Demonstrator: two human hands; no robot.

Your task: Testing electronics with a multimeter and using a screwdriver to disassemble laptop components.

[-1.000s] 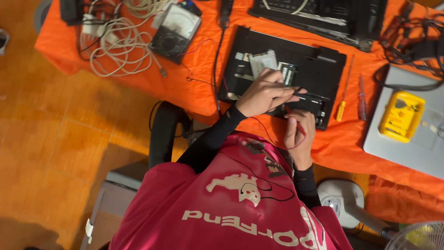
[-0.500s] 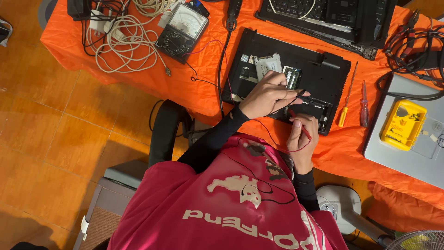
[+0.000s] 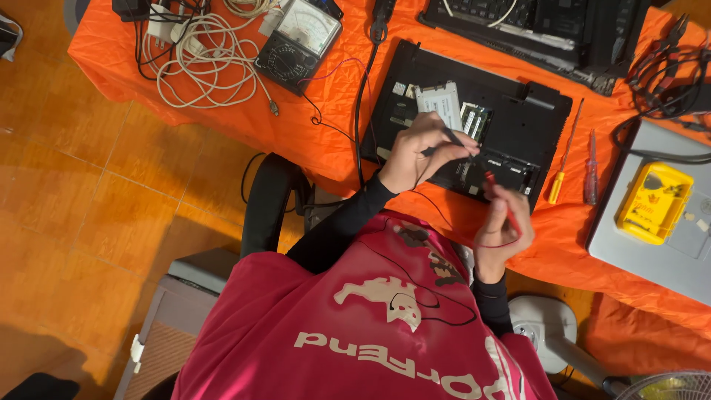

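A black laptop (image 3: 518, 118) lies bottom-up on the orange cloth, its cover off and its boards and memory showing. My left hand (image 3: 418, 152) is over its near edge and pinches a thin black probe (image 3: 455, 138), whose tip points into the open bay. My right hand (image 3: 503, 226) holds a red probe (image 3: 502, 198) with a thin red lead, just off the laptop's front edge above the cloth. The leads run back towards an analog meter (image 3: 300, 41) at the far left.
A coil of white cables (image 3: 200, 63) lies beside the meter. A yellow-handled screwdriver (image 3: 561, 167) and a red one (image 3: 591, 167) lie to the right, beside a grey laptop (image 3: 629, 244) bearing a yellow case (image 3: 655, 204). Another dark laptop (image 3: 548, 22) lies behind. A fan base (image 3: 544, 330) stands on the floor.
My right hand has drawn the red probe back from the laptop towards my body. My left hand has lifted a little with the black probe. The view has shifted slightly.
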